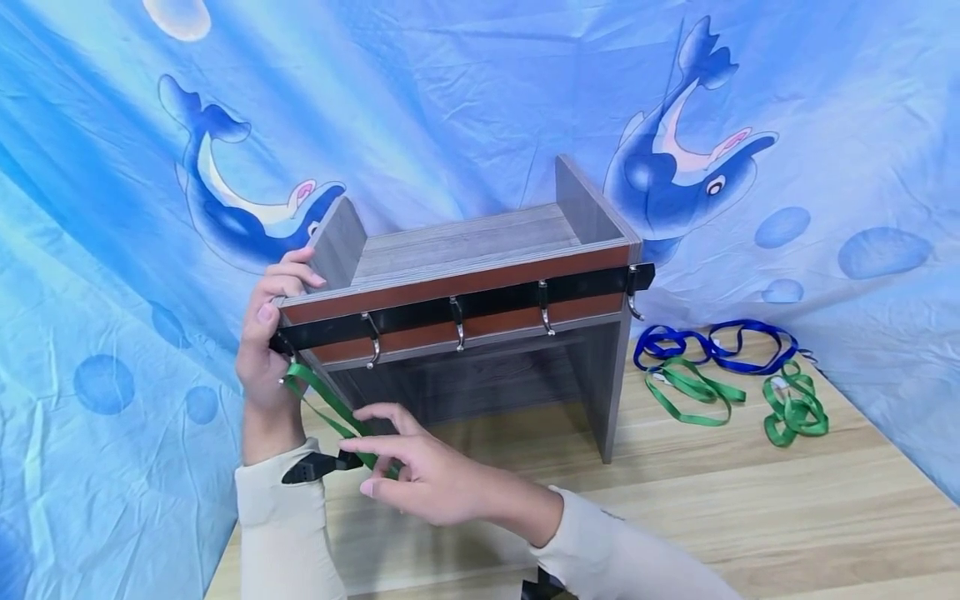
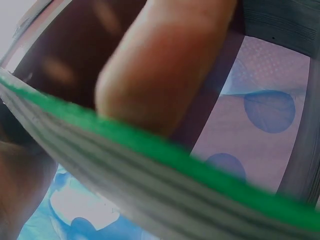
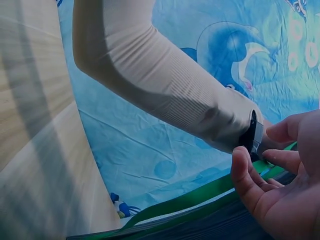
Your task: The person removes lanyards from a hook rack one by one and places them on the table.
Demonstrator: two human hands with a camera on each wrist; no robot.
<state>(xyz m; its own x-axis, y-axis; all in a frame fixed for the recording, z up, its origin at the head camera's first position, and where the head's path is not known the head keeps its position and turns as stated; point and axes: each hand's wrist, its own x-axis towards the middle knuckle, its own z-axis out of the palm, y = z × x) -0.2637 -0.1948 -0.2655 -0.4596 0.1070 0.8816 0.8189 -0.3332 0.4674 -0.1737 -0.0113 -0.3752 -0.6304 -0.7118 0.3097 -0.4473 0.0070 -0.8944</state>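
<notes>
A grey wooden rack (image 1: pixel 480 242) with a black rail of metal hooks (image 1: pixel 458 329) stands on the wooden table (image 1: pixel 750 517). My left hand (image 1: pixel 266 333) grips the rack's left end, fingers curled over the side panel and thumb on the front edge. A green strap (image 1: pixel 330 408) runs taut from the leftmost hook, near that hand, down to my right hand (image 1: pixel 371 467), which pinches it in front of the rack. In the left wrist view the green strap (image 2: pixel 165 150) crosses close under a blurred finger (image 2: pixel 160 60). The right wrist view shows the green strap (image 3: pixel 200 197) beside my curled fingers (image 3: pixel 250 180).
Loose blue straps (image 1: pixel 712 342) and green straps (image 1: pixel 693 387) lie on the table to the right of the rack, with another green bundle (image 1: pixel 795 412) beyond. A blue dolphin cloth (image 1: pixel 112 250) hangs behind and at both sides. The table's left edge is near my left forearm.
</notes>
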